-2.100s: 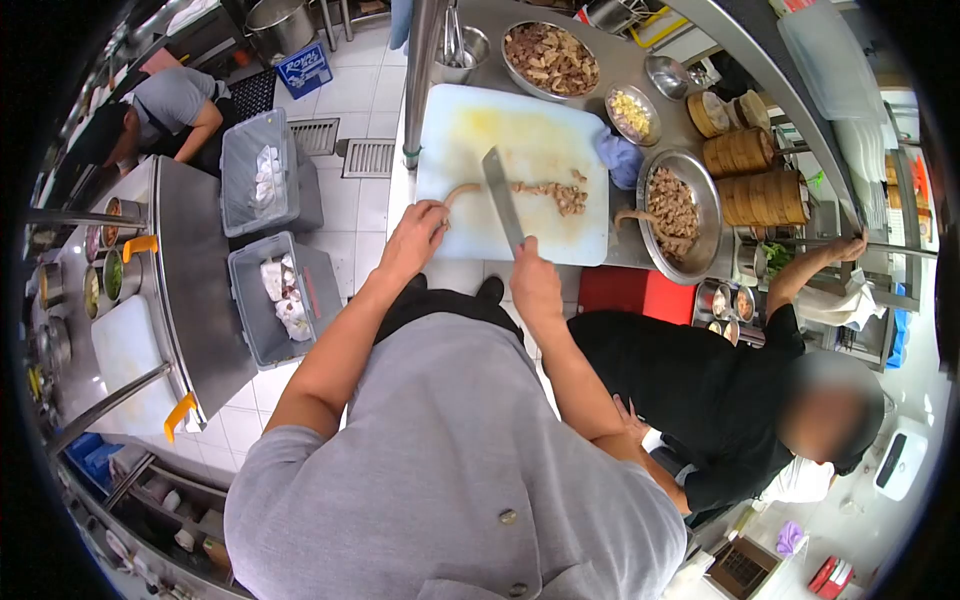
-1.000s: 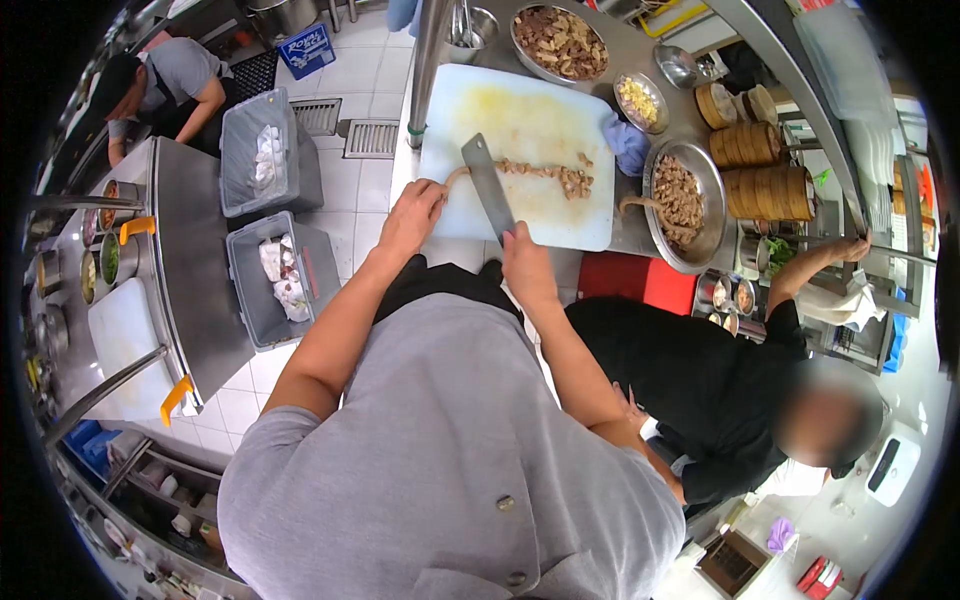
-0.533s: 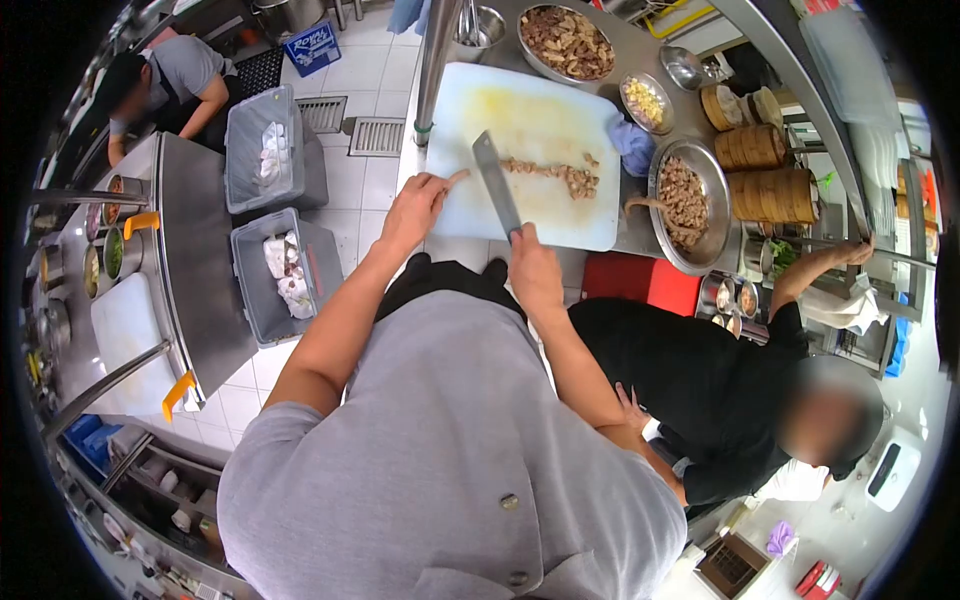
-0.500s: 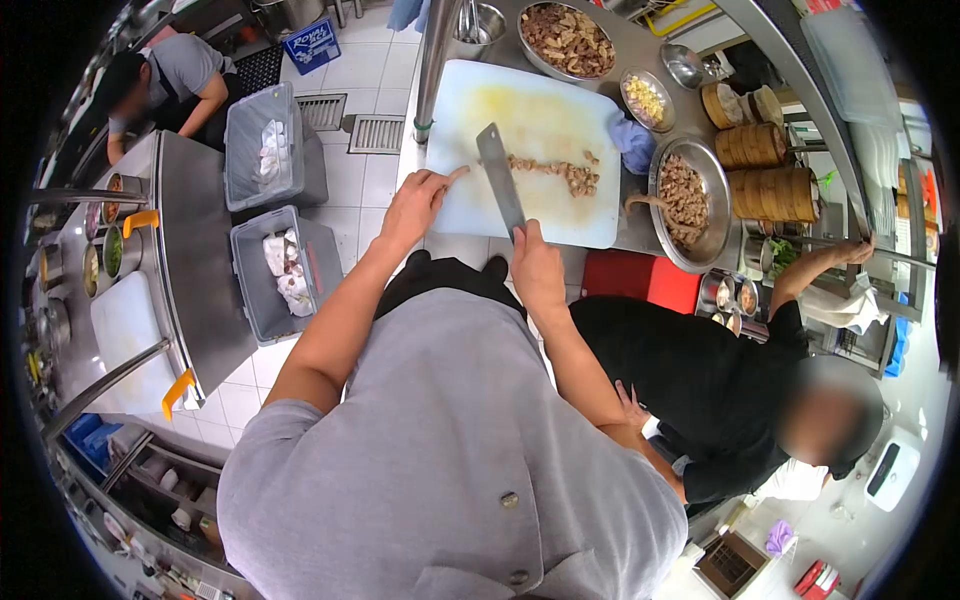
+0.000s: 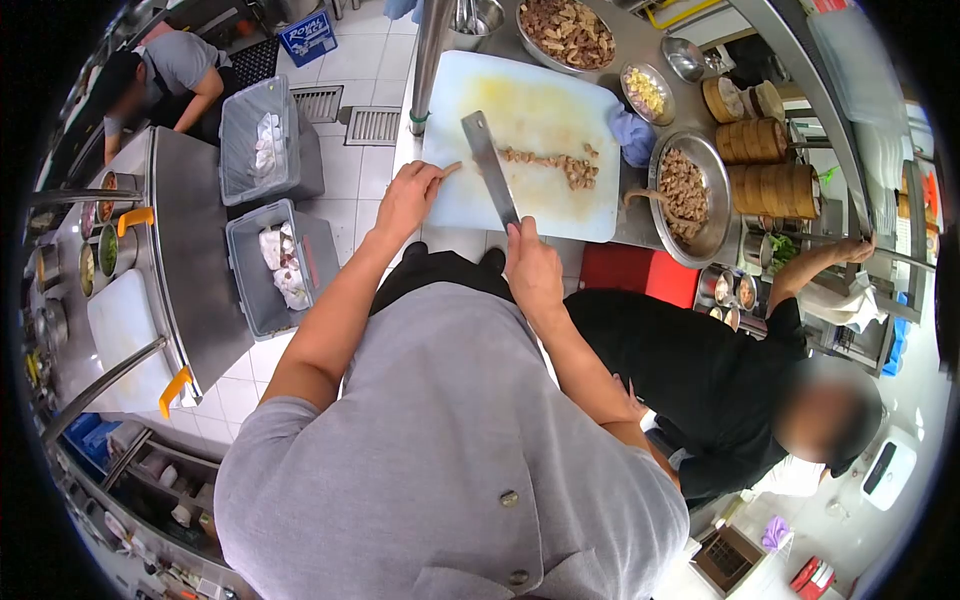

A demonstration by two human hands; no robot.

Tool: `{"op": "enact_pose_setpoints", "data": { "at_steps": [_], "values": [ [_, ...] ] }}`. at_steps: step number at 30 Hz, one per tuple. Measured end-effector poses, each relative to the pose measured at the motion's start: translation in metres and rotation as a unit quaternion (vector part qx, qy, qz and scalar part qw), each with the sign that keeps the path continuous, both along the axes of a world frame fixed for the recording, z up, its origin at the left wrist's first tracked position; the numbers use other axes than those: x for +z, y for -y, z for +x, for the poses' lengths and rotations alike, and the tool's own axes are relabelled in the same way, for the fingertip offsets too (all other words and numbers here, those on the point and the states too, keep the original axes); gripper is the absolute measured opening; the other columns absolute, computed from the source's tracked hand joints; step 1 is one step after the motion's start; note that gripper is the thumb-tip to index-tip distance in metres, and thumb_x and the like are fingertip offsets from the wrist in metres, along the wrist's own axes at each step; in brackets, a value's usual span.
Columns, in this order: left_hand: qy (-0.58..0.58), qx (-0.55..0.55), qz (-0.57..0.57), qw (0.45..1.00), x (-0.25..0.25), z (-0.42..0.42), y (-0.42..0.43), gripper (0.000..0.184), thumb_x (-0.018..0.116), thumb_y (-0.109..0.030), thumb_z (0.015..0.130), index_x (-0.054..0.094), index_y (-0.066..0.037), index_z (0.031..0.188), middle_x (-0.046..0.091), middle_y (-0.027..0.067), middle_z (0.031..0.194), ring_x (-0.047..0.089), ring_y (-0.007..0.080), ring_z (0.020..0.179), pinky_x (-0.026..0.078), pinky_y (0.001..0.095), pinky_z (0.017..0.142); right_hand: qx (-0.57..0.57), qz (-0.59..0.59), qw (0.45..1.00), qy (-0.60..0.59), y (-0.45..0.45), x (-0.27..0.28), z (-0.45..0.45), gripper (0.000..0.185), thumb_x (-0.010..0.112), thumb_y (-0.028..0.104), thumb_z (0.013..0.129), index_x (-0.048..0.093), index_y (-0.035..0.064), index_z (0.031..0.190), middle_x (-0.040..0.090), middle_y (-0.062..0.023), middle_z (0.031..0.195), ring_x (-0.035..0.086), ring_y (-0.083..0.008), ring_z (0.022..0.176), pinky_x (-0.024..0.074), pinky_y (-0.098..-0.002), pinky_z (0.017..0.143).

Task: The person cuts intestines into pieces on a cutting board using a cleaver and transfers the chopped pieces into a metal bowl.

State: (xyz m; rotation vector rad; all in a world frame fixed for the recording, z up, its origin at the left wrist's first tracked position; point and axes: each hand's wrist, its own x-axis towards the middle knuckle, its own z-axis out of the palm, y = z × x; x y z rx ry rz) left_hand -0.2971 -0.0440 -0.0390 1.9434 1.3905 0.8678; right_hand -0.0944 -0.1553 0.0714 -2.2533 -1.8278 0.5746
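Note:
My right hand (image 5: 533, 265) is wrapped round the handle of a cleaver (image 5: 488, 165), whose long blade slants up and left over the white cutting board (image 5: 560, 95). At the board's near left edge, my left hand (image 5: 405, 200) has its fingers drawn together on a thin strip of meat (image 5: 452, 169). The strip's tip points toward the blade, with a small gap between them. To the right of the blade lies a row of chopped meat pieces (image 5: 578, 172), heaped thicker at its right end.
A steel bowl (image 5: 722, 200) of chopped meat stands right of the board, near a blue cloth (image 5: 632, 135). Behind are a meat bowl (image 5: 567, 40) and a yellow-and-white ingredient bowl (image 5: 645, 92). Bamboo steamers (image 5: 770, 190) stand farther right. A person in black (image 5: 680, 370) is close at my right.
The cleaver and my right hand have shifted slightly left. My left hand has moved a little up and left with the meat strip. The chopped row looks unchanged.

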Motion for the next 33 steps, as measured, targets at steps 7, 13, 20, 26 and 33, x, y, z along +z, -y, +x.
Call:
{"op": "enact_pose_setpoints", "data": {
  "at_steps": [7, 13, 20, 26, 33],
  "values": [
    [-0.005, 0.011, 0.042, 0.999, 0.005, 0.0, -0.008, 0.012, 0.069, -0.002, 0.09, 0.071, -0.003, 0.101, 0.069, 0.0151, 0.095, 0.066, 0.0354, 0.09, 0.056, 0.0445, 0.078, 0.034, -0.024, 0.999, 0.02, -0.003, -0.025, 0.004, 0.025, 0.047, 0.03, 0.109, 0.05, 0.0046, 0.109, 0.068, -0.0272, 0.073, 0.068, -0.0503, 0.071, 0.0532, -0.061, 0.066],
    [0.006, 0.018, 0.057, 0.998, 0.001, 0.003, 0.001, 0.014, 0.072, 0.001, 0.086, 0.072, -0.002, 0.1, 0.069, 0.0162, 0.091, 0.068, 0.0335, 0.082, 0.057, 0.0415, 0.073, 0.003, -0.001, 0.999, -0.037, 0.007, -0.002, 0.004, 0.026, 0.047, 0.031, 0.109, 0.05, 0.0048, 0.11, 0.069, -0.0273, 0.075, 0.068, -0.0502, 0.075, 0.0528, -0.062, 0.068],
    [-0.005, 0.02, 0.003, 1.0, 0.003, 0.008, -0.002, 0.01, 0.069, -0.004, 0.089, 0.07, -0.005, 0.099, 0.068, 0.0149, 0.094, 0.065, 0.0362, 0.09, 0.054, 0.0466, 0.077, -0.001, -0.033, 0.998, -0.062, 0.006, -0.046, 0.016, 0.026, 0.054, 0.031, 0.107, 0.054, 0.0057, 0.111, 0.07, -0.0299, 0.084, 0.067, -0.0532, 0.082, 0.0522, -0.0617, 0.073],
    [-0.005, -0.009, 0.032, 0.999, 0.002, 0.033, -0.017, 0.016, 0.068, -0.005, 0.089, 0.073, -0.006, 0.105, 0.068, 0.0156, 0.095, 0.065, 0.0364, 0.093, 0.056, 0.046, 0.08, -0.07, 0.056, 0.991, -0.095, 0.007, -0.034, 0.079, 0.029, 0.055, 0.03, 0.107, 0.057, 0.0005, 0.106, 0.071, -0.0285, 0.095, 0.065, -0.0521, 0.092, 0.0514, -0.0599, 0.076],
    [-0.017, -0.135, 0.083, 0.987, -0.009, 0.096, -0.052, 0.02, 0.06, -0.003, 0.093, 0.072, -0.007, 0.108, 0.07, 0.0142, 0.103, 0.065, 0.0367, 0.1, 0.055, 0.0453, 0.09, -0.147, 0.041, 0.988, -0.033, 0.011, -0.031, 0.11, 0.027, 0.054, 0.027, 0.107, 0.058, 0.0007, 0.103, 0.07, -0.03, 0.093, 0.065, -0.0528, 0.092, 0.0513, -0.0615, 0.076]
  ]
}}
